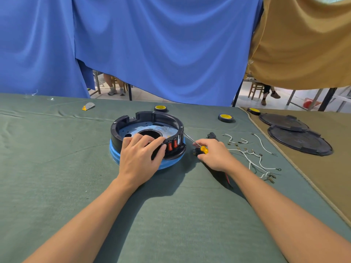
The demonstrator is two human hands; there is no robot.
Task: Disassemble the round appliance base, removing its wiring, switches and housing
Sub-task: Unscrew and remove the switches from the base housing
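The round appliance base (148, 118) stands mid-table: a black ring housing on a blue lower part, with a metal plate and a round hole inside. Two red rocker switches (172, 144) sit in its near right wall. My left hand (140, 158) grips the near rim of the housing, fingers curled over it beside the switches. My right hand (212, 154) holds a yellow-handled screwdriver (204, 149); its thin shaft points up-left to the housing's right side. Loose white wires (254, 158) with terminals lie on the cloth to the right.
Green cloth (57, 168) covers the table. Rolls of tape (225, 117) (160, 108) lie behind the base. Two black round covers (300, 141) rest on a tan cloth at the right. A small black part (211, 135) lies near the wires. Blue and tan curtains hang behind.
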